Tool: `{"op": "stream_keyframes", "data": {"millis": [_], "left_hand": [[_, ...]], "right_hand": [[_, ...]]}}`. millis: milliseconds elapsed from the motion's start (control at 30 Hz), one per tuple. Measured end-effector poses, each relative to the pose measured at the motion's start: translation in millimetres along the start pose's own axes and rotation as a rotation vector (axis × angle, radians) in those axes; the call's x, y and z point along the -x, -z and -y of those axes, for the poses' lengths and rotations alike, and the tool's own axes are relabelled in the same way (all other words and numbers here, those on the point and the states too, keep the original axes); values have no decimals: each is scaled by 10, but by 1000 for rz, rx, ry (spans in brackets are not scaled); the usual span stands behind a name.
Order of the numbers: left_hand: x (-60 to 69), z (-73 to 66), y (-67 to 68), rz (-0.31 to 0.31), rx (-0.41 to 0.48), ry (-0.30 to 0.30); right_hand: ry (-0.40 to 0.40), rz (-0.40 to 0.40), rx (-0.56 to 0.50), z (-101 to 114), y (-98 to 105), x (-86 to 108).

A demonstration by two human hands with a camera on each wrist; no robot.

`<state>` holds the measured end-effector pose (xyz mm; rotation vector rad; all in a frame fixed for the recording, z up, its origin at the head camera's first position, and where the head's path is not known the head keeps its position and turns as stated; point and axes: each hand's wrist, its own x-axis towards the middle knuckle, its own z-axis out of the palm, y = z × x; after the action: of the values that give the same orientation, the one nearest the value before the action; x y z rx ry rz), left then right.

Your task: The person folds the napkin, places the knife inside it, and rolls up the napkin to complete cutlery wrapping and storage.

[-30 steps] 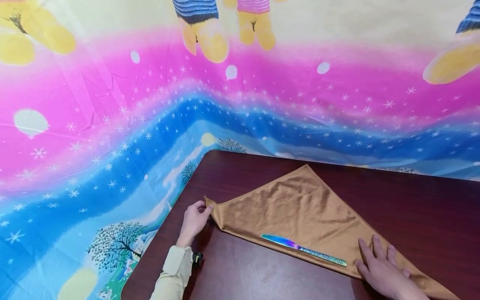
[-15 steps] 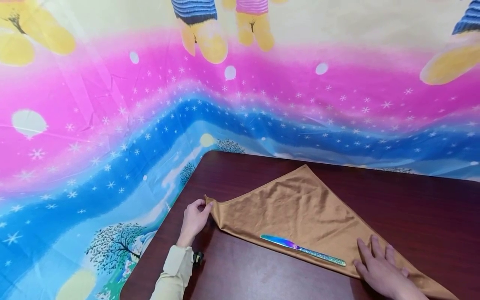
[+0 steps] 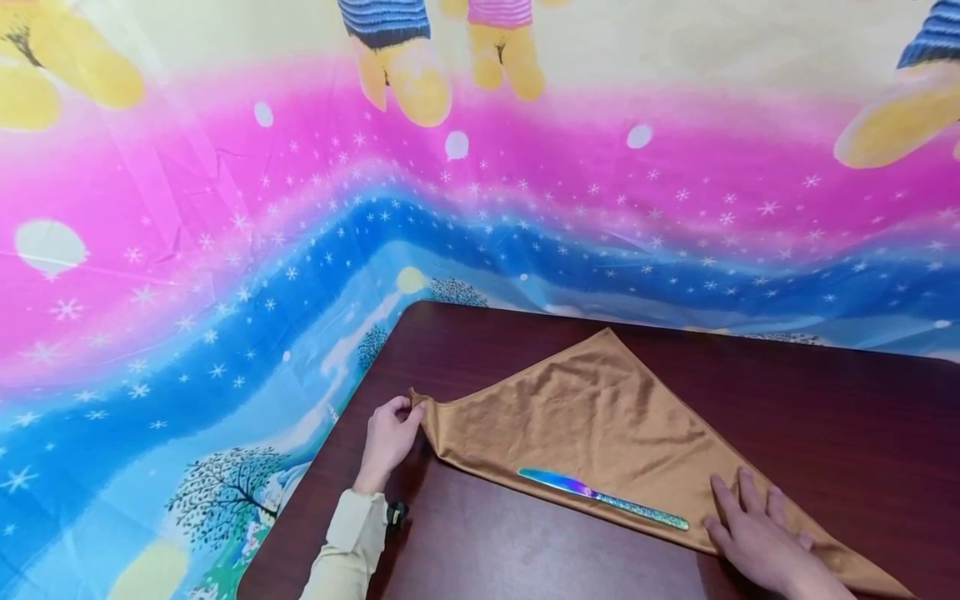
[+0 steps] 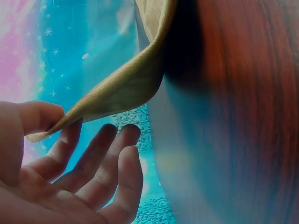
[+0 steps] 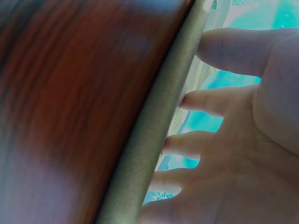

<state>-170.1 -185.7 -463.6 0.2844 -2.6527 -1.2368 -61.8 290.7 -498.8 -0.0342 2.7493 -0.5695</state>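
A golden-brown cloth napkin (image 3: 570,408), folded into a triangle, lies on the dark wooden table with its peak pointing away from me. On it, along the near folded edge, rests a rainbow-coloured table knife (image 3: 600,497), blade to the left. My left hand (image 3: 388,442) pinches the napkin's left corner between thumb and index finger; in the left wrist view that corner (image 4: 121,88) is lifted and the other fingers are loosely bent. My right hand (image 3: 765,533) rests on the napkin's right part, fingers spread. The right wrist view shows its fingertips touching the cloth beside the rolled edge (image 5: 159,107).
The glossy dark red-brown table (image 3: 480,542) has a rounded far-left corner. Behind it and on the left hangs a printed backdrop (image 3: 315,208) in pink and blue. A small dark device (image 3: 395,515) sits at my left wrist by the cream sleeve (image 3: 347,542).
The whole head view has shifted very slightly. Both hands, the napkin and the knife keep the same places relative to one another.
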Motion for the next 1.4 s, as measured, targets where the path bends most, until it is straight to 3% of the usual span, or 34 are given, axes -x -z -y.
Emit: {"op": "stream_keyframes", "data": {"millis": [433, 1033, 1400], "left_hand": [[9, -56, 3, -8, 27, -19], [11, -164, -13, 36, 105, -37], [20, -249, -34, 41, 117, -63]], "right_hand": [[1, -20, 23, -17, -25, -2], [5, -33, 40, 7, -22, 6], [-2, -7, 23, 6, -4, 10]]}}
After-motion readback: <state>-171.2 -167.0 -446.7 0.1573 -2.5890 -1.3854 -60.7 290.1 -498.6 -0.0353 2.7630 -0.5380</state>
